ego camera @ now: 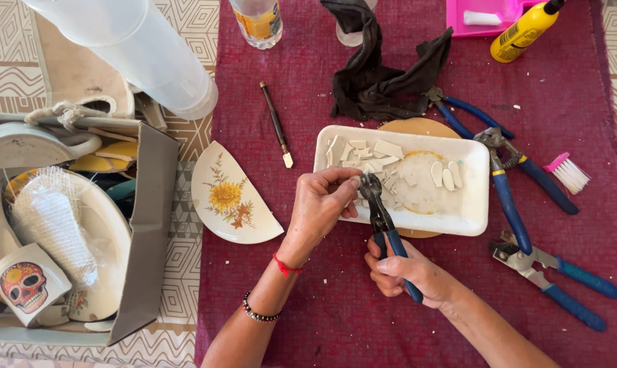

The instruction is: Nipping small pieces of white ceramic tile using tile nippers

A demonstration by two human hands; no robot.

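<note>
Nippers (pixel 383 225) gripped in right hand (pixel 407 272), handles running toward the person, jaws at shard pinched by left hand (pixel 322 204) over tray (pixel 475 218).

Both forearms reach in from the near edge; left hand (pixel 320 204) pinches with fingertips together, right hand (pixel 407 272) is fisted, thumb on top.

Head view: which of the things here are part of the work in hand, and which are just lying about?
In use:
left hand, pinching a small ceramic piece
right hand, holding the blue-handled nippers
white tray of cut ceramic pieces

Lying about:
half plate with a flower
glass cutter
black cloth
spare pliers
pink brush
yellow bottle
box of crockery
</note>
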